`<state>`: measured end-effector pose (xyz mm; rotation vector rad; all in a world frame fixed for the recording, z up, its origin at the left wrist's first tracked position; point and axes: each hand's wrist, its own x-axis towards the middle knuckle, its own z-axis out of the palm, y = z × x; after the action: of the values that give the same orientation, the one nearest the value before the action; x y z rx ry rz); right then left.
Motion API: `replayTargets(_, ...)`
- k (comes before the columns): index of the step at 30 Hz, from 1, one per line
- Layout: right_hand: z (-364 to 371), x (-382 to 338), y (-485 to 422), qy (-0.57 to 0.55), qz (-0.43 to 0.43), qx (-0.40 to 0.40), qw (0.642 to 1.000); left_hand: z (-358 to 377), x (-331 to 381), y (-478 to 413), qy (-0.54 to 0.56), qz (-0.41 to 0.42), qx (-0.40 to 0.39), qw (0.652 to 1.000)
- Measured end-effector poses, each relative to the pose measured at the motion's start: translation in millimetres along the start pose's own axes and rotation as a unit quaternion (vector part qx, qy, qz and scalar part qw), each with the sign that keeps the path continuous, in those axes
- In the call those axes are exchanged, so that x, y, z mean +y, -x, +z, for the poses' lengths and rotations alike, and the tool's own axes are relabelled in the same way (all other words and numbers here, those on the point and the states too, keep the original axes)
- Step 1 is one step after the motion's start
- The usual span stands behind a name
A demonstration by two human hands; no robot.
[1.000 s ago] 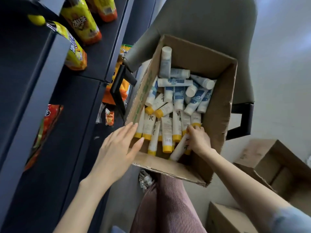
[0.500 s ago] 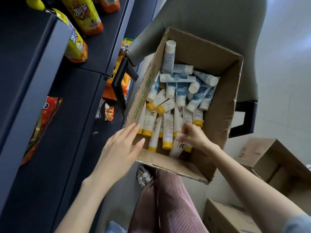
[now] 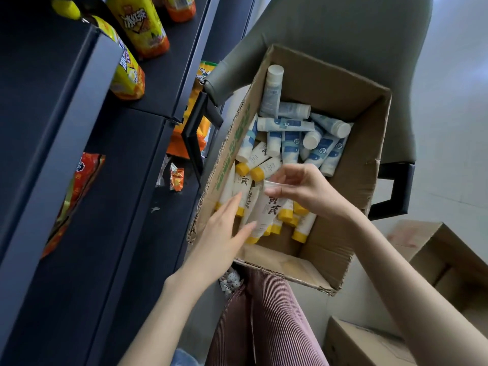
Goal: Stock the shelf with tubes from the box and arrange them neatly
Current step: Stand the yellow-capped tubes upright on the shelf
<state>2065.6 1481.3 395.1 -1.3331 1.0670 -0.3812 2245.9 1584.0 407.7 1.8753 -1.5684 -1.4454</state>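
An open cardboard box point(image 3: 351, 165) rests on a grey chair and holds several white tubes, yellow-capped ones point(image 3: 303, 228) near me and blue-and-white ones point(image 3: 287, 125) at the far end. My right hand point(image 3: 306, 191) pinches the flat end of one yellow-capped tube point(image 3: 266, 210) and lifts it above the others. My left hand point(image 3: 224, 233) reaches over the box's near left corner with straight fingers, its thumb at the lower part of that lifted tube. The dark shelf point(image 3: 111, 207) stands to the left.
Yellow bottles point(image 3: 142, 25) lie on the upper shelf boards, and orange and red snack packs point(image 3: 79, 186) sit lower down. The grey chair point(image 3: 343, 43) has black armrests point(image 3: 194, 138). More cardboard boxes point(image 3: 449, 260) stand at the lower right. My striped trousers point(image 3: 264, 326) show below.
My right hand has picked one yellow-capped tube out of the box and raised it toward the left. My left hand has moved in over the box to meet it.
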Motion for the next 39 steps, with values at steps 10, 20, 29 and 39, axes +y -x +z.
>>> replayTargets(10, 13, -28, -17, -0.080, -0.001, -0.042, 0.996, -14, -12, -4, 0.137, -0.042, 0.028, 0.989)
replayTargets(20, 9, 54, -24, 0.025, 0.142, 0.156, 0.977, -53, -19, 5, 0.221, -0.039, 0.133, 0.965)
replayTargets(29, 79, 113, -21, 0.265, 0.258, 0.113, 0.922, -53, -27, 11, 0.234, -0.045, 0.139, 0.961)
replayTargets(39, 94, 114, -35, 0.289, 0.290, 0.119, 0.905, -49, -33, 23, 0.252, -0.053, 0.143, 0.956)
